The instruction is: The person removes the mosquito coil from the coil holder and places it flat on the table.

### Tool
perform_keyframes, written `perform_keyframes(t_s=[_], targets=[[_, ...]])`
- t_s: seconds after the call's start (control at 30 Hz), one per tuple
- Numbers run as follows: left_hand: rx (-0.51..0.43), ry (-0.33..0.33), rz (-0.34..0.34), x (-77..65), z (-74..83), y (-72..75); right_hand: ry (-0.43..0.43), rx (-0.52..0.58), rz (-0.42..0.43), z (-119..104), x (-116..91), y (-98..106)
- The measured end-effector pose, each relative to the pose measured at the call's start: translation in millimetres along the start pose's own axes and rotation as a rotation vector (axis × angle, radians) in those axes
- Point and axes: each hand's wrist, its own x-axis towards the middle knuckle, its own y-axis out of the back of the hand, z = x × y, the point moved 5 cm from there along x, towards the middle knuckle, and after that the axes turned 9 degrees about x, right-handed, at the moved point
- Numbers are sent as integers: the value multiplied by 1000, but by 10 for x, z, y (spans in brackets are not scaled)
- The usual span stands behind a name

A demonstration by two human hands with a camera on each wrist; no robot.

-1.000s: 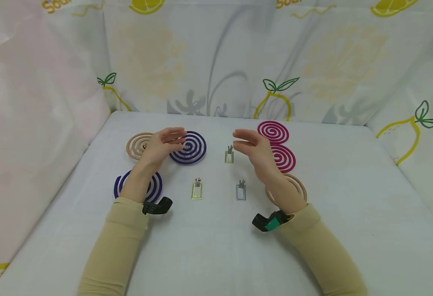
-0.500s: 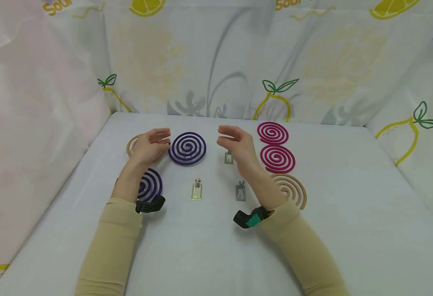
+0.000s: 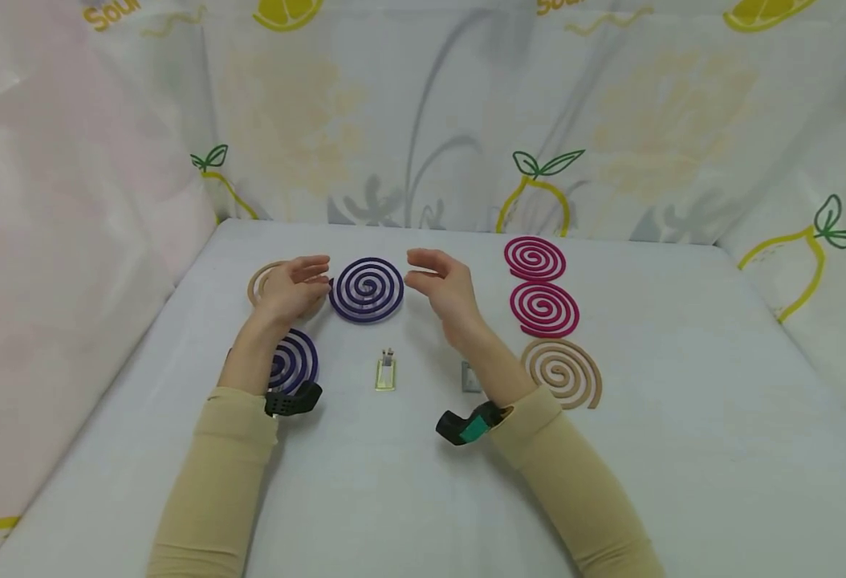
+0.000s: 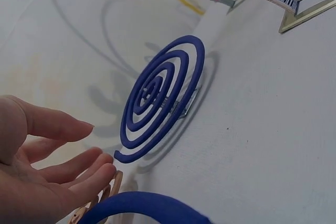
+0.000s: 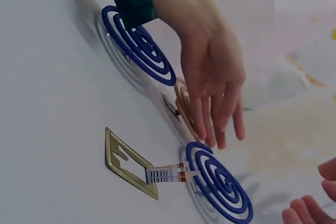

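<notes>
Toward the back of the table a dark blue mosquito coil (image 3: 368,286) sits raised on a small metal stand (image 4: 190,104). At its left edge my left hand (image 3: 289,295) reaches with fingers extended and thumb apart, gripping nothing; in the left wrist view the fingertips of that hand (image 4: 50,169) come right up to the coil's outer end (image 4: 119,156). My right hand (image 3: 453,293) is beside the coil's right edge, fingers loosely extended and holding nothing. The right wrist view shows both hands either side of the coil (image 5: 226,184), with the right fingers (image 5: 302,211) at the frame's edge.
Left: a second blue coil (image 3: 277,365) and a tan coil (image 3: 251,282), both partly hidden by my left arm. Right: two magenta coils (image 3: 534,258) and a tan coil (image 3: 557,370). A gold-coloured stand (image 3: 385,388) lies mid-table; my right arm partly covers a grey stand (image 3: 468,388).
My right hand has moved left from near the magenta coils to the blue coil's right side. My left hand has shifted left, from overlapping that coil to its left edge.
</notes>
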Motion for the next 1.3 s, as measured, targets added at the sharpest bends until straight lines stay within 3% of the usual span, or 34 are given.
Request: perform_keyframes(t_s=[0.47,0.7,1.07,1.3], targets=[[-4,-12,29,24,-18,-3,-51,-68,1,251,13,-73],[-4,-3,57,25,-18,-14,-119,-112,27,387,14,-95],[5,2,61,26,-22,-31,-228,106,-26,530,36,-138],[-16,20,73,26,-19,-32,-236,151,-17,559,47,-131]])
